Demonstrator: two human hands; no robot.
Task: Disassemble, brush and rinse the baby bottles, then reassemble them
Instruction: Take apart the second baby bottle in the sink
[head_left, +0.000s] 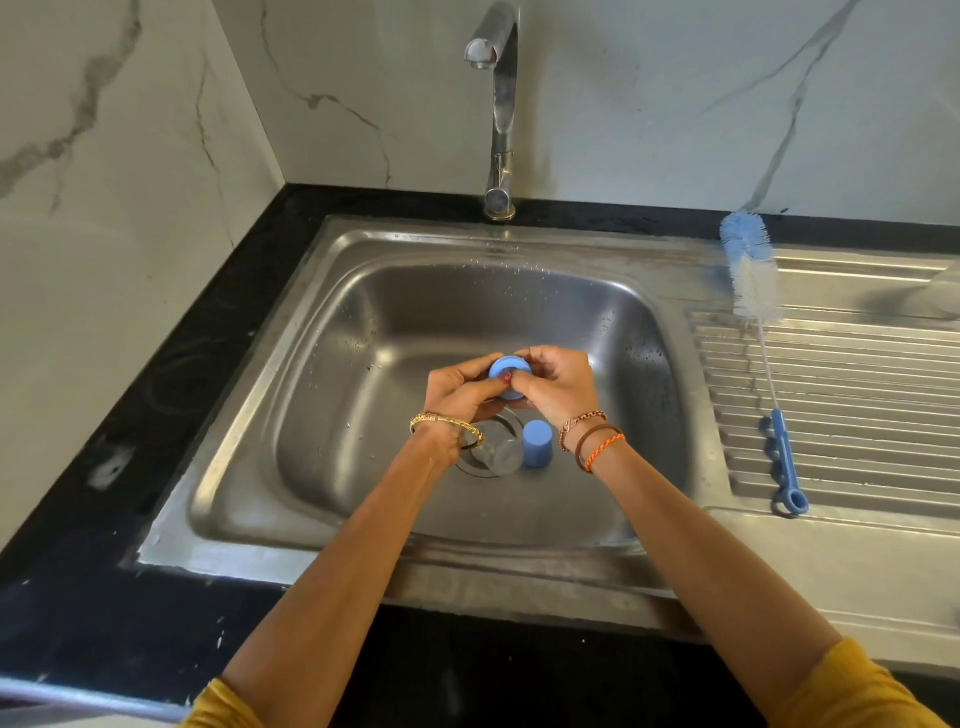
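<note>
I hold the blue bottle collar (510, 375) between both hands over the middle of the steel sink (322, 332), my left hand (464, 391) curled round its near side and my right hand (557, 387) pinching its far edge. Just below my wrists the blue cap (536, 443) stands upright on the basin floor beside the clear bottle (496, 453) lying over the drain. The bottle brush (759, 332) lies well apart on the ribbed drainboard (857, 395) to my right, and the tap (497, 104) stands behind the basin.

I stand in a home kitchen: a steel sink (322, 291) with its tap (498, 104) in a black counter (171, 374), marble-look walls (104, 156) behind.
</note>
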